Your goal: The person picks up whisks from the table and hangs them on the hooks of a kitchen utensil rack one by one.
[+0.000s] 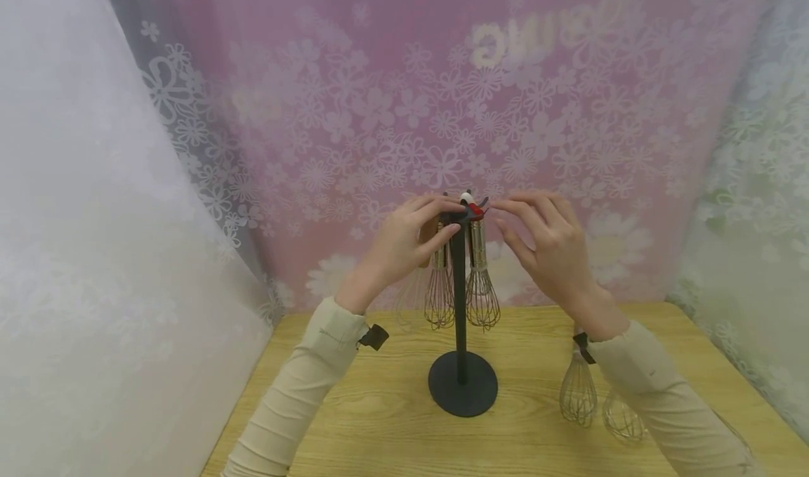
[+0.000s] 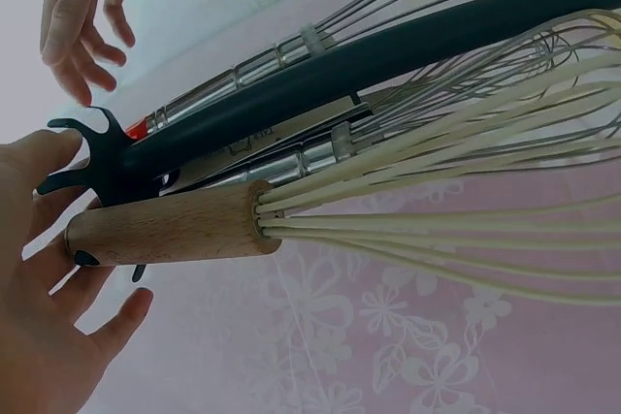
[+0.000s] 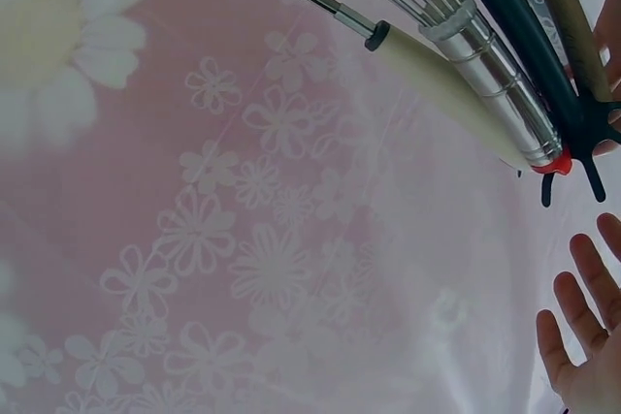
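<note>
A black upright stand [image 1: 461, 301] with curved hooks at its top holds several hanging whisks. My left hand [image 1: 401, 234] grips the stand's top, thumb at a front hook and fingers reaching behind. Beside those fingers hangs a whisk with a wooden handle [image 2: 184, 225] and pale wires. On the right side hangs a steel whisk with a red end [image 3: 500, 89], and behind it a whisk with a cream handle [image 3: 446, 89]. My right hand [image 1: 550, 245] holds nothing, its fingertips close to the right-hand hook, the thumb apart.
Two more wire whisks, one [image 1: 578, 393] and another [image 1: 624, 417], lie on the wooden table [image 1: 354, 421] at the right, partly covered by my right forearm. The stand's round base [image 1: 463, 400] rests mid-table. Flowered curtains [image 1: 379, 133] enclose the back and sides.
</note>
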`<state>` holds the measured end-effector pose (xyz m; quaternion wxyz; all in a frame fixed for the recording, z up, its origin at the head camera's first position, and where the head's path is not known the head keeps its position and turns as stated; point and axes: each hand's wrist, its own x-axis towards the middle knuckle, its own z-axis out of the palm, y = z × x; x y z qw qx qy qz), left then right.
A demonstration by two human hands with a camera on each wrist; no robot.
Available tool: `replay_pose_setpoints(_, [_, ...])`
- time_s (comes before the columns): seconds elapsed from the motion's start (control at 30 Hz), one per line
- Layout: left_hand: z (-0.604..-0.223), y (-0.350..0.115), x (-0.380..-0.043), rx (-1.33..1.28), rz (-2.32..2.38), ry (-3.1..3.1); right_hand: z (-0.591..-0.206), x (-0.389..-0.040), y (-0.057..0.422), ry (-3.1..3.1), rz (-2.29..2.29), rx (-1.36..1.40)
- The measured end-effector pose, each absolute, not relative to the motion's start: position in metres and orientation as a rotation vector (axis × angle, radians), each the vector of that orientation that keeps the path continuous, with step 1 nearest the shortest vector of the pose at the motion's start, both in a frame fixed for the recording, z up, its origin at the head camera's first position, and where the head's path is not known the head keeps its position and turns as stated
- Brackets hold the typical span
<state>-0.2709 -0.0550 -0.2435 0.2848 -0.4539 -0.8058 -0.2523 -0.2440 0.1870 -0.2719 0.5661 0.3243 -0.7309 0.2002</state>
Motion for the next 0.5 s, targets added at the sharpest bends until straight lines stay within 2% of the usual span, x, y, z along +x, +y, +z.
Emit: replay_pose_setpoints(0.5, [-0.246,-0.051,-0.273,-1.204,-0.647,-2.106,-0.283,-0.250,0.196,-1.729,0.456,0.729])
